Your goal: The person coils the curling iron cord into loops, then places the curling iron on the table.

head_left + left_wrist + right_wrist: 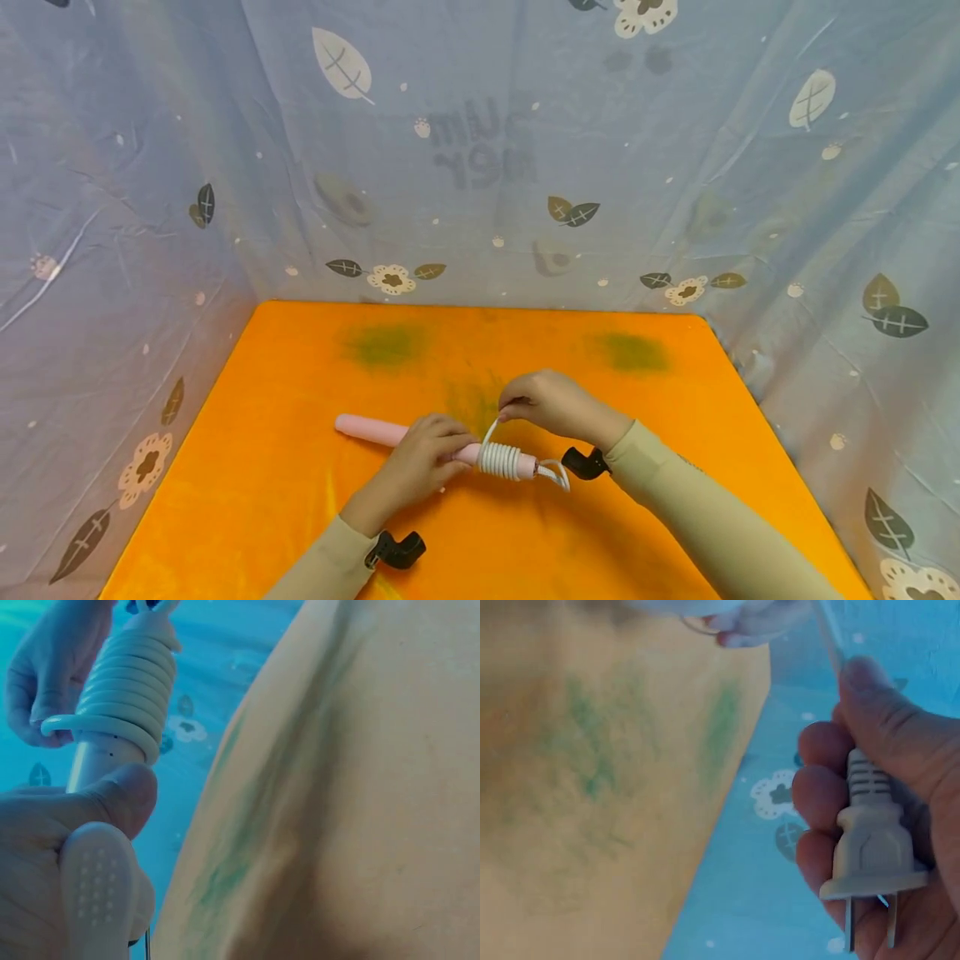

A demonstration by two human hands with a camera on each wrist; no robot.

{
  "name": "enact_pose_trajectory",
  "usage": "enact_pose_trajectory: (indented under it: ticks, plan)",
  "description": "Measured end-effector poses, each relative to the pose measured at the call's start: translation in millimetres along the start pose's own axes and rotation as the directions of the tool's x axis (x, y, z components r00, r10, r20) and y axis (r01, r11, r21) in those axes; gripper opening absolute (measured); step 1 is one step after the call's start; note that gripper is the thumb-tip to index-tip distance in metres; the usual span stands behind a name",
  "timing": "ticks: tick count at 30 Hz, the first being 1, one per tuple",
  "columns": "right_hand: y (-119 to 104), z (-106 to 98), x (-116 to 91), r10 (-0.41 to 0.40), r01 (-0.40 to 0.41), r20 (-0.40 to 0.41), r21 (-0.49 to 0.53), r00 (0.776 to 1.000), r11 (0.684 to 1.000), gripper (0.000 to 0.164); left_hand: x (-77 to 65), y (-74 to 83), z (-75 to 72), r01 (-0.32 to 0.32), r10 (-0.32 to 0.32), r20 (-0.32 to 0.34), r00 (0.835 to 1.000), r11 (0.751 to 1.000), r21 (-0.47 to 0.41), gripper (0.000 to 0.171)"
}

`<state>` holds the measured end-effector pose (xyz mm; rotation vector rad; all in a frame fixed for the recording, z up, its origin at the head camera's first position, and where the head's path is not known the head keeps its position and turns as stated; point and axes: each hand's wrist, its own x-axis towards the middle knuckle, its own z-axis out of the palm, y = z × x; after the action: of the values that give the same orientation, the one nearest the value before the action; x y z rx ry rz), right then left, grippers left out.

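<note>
A pink curling iron [372,430] lies slantwise above the orange table, its long end pointing left. My left hand [429,457] grips it around the middle. In the left wrist view a pale lever with raised dots [97,874] shows beside the thumb. White cord [500,461] is wound in several turns around the iron's right end, and a loose loop [555,475] sticks out past that end. Above the coils my right hand [558,404] pinches the cord's free end. In the right wrist view a two-pin plug [874,851] sits within that hand's curled fingers.
Orange cloth covers the table [247,467], with green smudges on it. Printed curtains [480,167] hang behind the table and along both sides. A black wrist device [401,550] is worn on the left wrist, another [585,463] on the right.
</note>
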<state>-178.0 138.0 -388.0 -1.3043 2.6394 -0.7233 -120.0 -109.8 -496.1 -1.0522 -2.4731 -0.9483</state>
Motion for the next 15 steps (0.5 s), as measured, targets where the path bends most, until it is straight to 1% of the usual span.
enact_pose_trajectory:
  ticks: [4,7,11,15]
  plan:
    - [10,5,-2,0.052,-0.05,-0.026,0.08,0.998,0.996,0.003,2.0,0.5,0.1,-0.025,0.023,-0.03,0.999,0.999,-0.048,0.031]
    - [20,17,-4,0.113,-0.103,-0.054,0.168,0.992,0.98,0.004,4.3,0.7,0.7,-0.047,0.042,-0.063,0.997,0.996,-0.076,0.031]
    - [31,39,-6,0.195,-0.162,-0.09,0.291,0.977,0.943,0.012,7.4,-0.3,1.6,-0.053,0.042,-0.123,0.991,0.995,-0.081,0.033]
    - [30,54,-9,0.274,-0.204,-0.129,0.396,0.953,0.895,0.016,10.8,-2.0,3.2,-0.044,0.028,-0.192,0.981,0.996,-0.081,0.034]
